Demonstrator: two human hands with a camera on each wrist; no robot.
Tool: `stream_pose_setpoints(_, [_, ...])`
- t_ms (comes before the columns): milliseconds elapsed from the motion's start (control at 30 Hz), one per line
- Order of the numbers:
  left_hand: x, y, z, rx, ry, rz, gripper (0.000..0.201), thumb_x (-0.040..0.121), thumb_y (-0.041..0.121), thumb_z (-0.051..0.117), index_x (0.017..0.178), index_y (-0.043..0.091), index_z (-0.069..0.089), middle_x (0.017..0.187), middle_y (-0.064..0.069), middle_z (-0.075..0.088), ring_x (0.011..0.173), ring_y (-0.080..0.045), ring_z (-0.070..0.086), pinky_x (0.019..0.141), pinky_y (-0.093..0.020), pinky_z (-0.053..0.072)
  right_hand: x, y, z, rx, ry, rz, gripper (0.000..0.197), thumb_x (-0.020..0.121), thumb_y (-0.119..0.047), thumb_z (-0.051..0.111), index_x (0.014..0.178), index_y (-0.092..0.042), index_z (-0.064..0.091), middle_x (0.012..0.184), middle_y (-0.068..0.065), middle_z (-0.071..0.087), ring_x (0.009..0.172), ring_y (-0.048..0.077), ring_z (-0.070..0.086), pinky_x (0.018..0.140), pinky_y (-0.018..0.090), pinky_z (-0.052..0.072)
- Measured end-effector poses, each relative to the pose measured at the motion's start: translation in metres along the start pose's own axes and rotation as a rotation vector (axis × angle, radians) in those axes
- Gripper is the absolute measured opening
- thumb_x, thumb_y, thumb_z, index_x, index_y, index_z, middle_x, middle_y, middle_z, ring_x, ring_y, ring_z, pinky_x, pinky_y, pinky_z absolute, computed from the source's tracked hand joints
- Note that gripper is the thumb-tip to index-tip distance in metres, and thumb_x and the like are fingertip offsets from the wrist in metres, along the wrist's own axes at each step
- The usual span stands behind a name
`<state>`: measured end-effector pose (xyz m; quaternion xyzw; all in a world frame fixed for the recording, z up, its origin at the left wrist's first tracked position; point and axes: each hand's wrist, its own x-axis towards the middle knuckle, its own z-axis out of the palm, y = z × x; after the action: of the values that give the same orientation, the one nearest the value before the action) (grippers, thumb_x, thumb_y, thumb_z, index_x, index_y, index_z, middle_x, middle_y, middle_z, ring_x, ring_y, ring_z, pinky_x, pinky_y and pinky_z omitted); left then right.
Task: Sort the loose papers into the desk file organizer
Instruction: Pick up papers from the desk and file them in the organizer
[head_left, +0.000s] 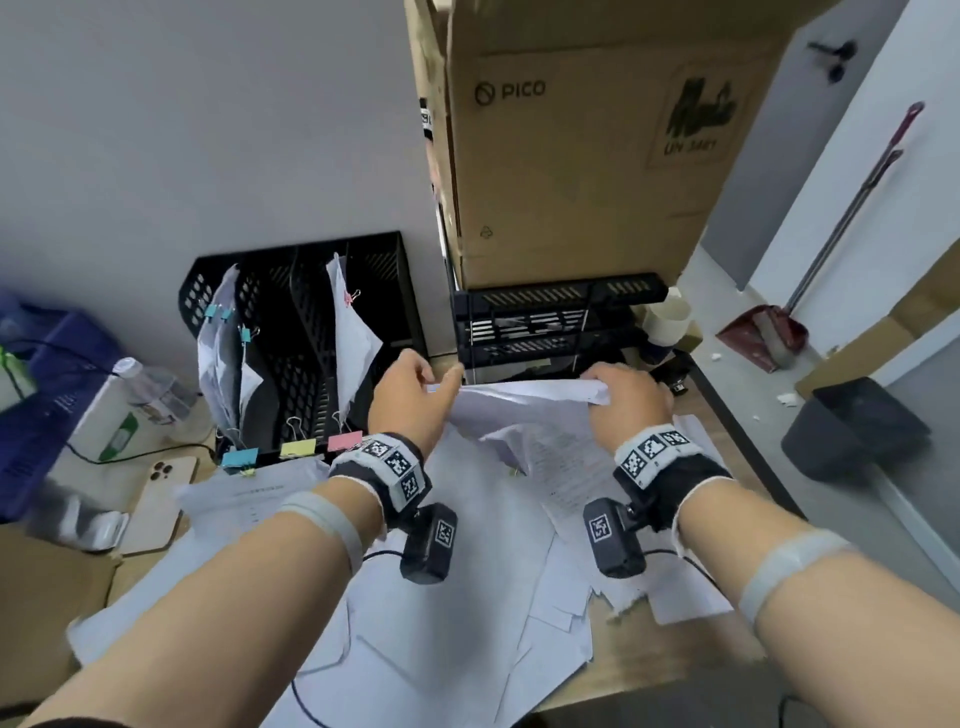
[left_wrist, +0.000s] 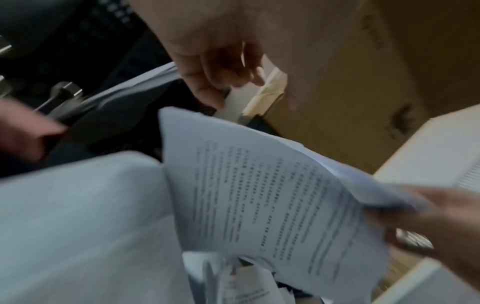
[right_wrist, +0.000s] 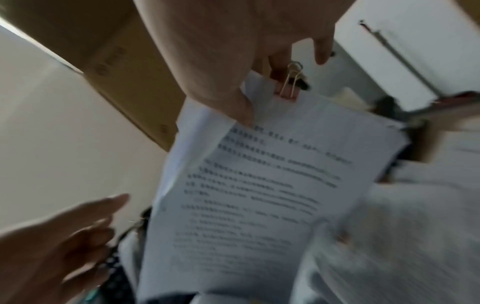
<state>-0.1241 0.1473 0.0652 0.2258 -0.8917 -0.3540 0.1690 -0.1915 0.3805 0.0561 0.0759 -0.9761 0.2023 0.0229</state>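
Note:
I hold a clipped bundle of printed papers (head_left: 524, 400) over the desk between both hands. My left hand (head_left: 441, 376) pinches its left corner. My right hand (head_left: 613, 387) grips the right end, thumb on the top sheet. In the right wrist view a pink binder clip (right_wrist: 288, 88) sits on the papers (right_wrist: 259, 195) under my right hand (right_wrist: 262, 92). The black mesh file organizer (head_left: 395, 270) stands just left of my left hand, with clipped papers in two slots. Loose sheets (head_left: 467, 597) cover the desk below my wrists.
A tall PICO cardboard box (head_left: 597, 156) rests on black stacked trays (head_left: 545, 327) right behind my hands. A phone (head_left: 161, 499), a water bottle (head_left: 150, 384) and a blue crate (head_left: 36, 389) lie at the left. Right of the desk's edge are a black bin (head_left: 852, 426) and a dustpan (head_left: 769, 332).

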Motion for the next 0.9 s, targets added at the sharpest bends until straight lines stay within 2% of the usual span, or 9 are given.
stream_pose_setpoints(67, [0.007, 0.009, -0.016, 0.096, 0.015, 0.297, 0.055, 0.070, 0.057, 0.075, 0.107, 0.020, 0.058, 0.105, 0.002, 0.055, 0.098, -0.014, 0.049, 0.088, -0.028, 0.043, 0.010, -0.028, -0.028, 0.017, -0.037, -0.128, 0.025, 0.078, -0.016, 0.052, 0.090, -0.034, 0.064, 0.097, -0.007, 0.065, 0.100, 0.024, 0.057, 0.102, 0.052, 0.037])
stream_pose_setpoints(133, [0.012, 0.018, -0.030, 0.156, -0.161, 0.427, 0.077, 0.063, 0.068, 0.074, 0.127, 0.028, 0.057, 0.120, 0.006, 0.054, 0.110, -0.011, 0.047, 0.099, -0.026, 0.040, 0.016, -0.059, -0.052, 0.032, -0.056, -0.296, 0.017, 0.078, -0.023, 0.055, 0.087, -0.031, 0.066, 0.093, -0.007, 0.066, 0.096, 0.024, 0.057, 0.098, 0.050, 0.041])
stream_pose_setpoints(267, [0.018, 0.015, -0.057, -0.002, -0.261, 0.348, 0.020, 0.091, 0.040, 0.065, 0.089, 0.020, 0.069, 0.083, 0.001, 0.071, 0.084, -0.025, 0.066, 0.078, -0.034, 0.051, 0.018, -0.113, -0.077, 0.135, 0.129, -0.580, 0.016, 0.078, -0.019, 0.060, 0.087, -0.030, 0.067, 0.081, -0.009, 0.062, 0.084, 0.021, 0.051, 0.082, 0.045, 0.047])
stream_pose_setpoints(400, [0.019, -0.014, -0.094, -0.311, -0.156, 0.125, 0.031, 0.095, 0.020, 0.064, 0.077, -0.005, 0.060, 0.073, -0.004, 0.058, 0.071, -0.015, 0.049, 0.065, -0.029, 0.042, 0.015, -0.148, -0.076, 0.286, 0.335, -0.350, 0.058, 0.076, -0.030, 0.070, 0.129, -0.028, 0.046, 0.126, 0.001, 0.048, 0.112, 0.023, 0.048, 0.097, 0.045, 0.045])
stream_pose_setpoints(500, [0.018, -0.050, -0.119, -0.497, -0.142, -0.072, 0.024, 0.090, 0.025, 0.071, 0.087, 0.002, 0.070, 0.090, -0.006, 0.073, 0.083, -0.023, 0.067, 0.079, -0.035, 0.056, 0.009, -0.162, -0.059, 0.428, 0.088, -0.128, 0.078, 0.077, -0.038, 0.073, 0.142, -0.020, 0.034, 0.137, 0.007, 0.043, 0.119, 0.026, 0.050, 0.101, 0.043, 0.045])
stream_pose_setpoints(633, [0.008, -0.109, -0.139, -0.541, -0.308, -0.333, 0.038, 0.080, 0.041, 0.078, 0.100, 0.009, 0.075, 0.103, -0.013, 0.077, 0.099, -0.035, 0.073, 0.094, -0.052, 0.056, -0.013, -0.178, -0.009, 0.511, -0.489, -0.026, 0.038, 0.089, -0.030, 0.065, 0.123, -0.013, 0.060, 0.115, 0.004, 0.067, 0.093, 0.021, 0.063, 0.072, 0.031, 0.053])
stream_pose_setpoints(733, [-0.007, -0.150, -0.141, -0.481, -0.412, -0.423, 0.039, 0.075, 0.040, 0.083, 0.099, 0.010, 0.075, 0.103, -0.012, 0.077, 0.096, -0.034, 0.074, 0.094, -0.052, 0.057, -0.035, -0.180, 0.043, 0.464, -0.601, 0.008, 0.028, 0.086, -0.015, 0.061, 0.113, -0.012, 0.070, 0.109, 0.004, 0.071, 0.092, 0.022, 0.066, 0.079, 0.030, 0.055])
stream_pose_setpoints(833, [-0.025, -0.182, -0.139, -0.434, -0.472, -0.493, 0.010, 0.091, 0.017, 0.072, 0.100, 0.012, 0.071, 0.108, -0.012, 0.075, 0.090, -0.028, 0.073, 0.086, -0.042, 0.060, -0.064, -0.177, 0.084, 0.379, -0.679, 0.045, 0.022, 0.084, -0.014, 0.060, 0.105, -0.011, 0.069, 0.093, 0.000, 0.068, 0.072, 0.015, 0.060, 0.053, 0.019, 0.045])
stream_pose_setpoints(900, [-0.034, -0.205, -0.135, -0.402, -0.527, -0.550, 0.022, 0.091, 0.016, 0.072, 0.111, 0.006, 0.071, 0.109, -0.014, 0.075, 0.094, -0.031, 0.073, 0.085, -0.043, 0.061, -0.082, -0.173, 0.104, 0.366, -0.736, 0.082, 0.010, 0.086, -0.014, 0.061, 0.093, -0.013, 0.067, 0.077, -0.003, 0.063, 0.056, 0.008, 0.050, 0.041, 0.012, 0.036])
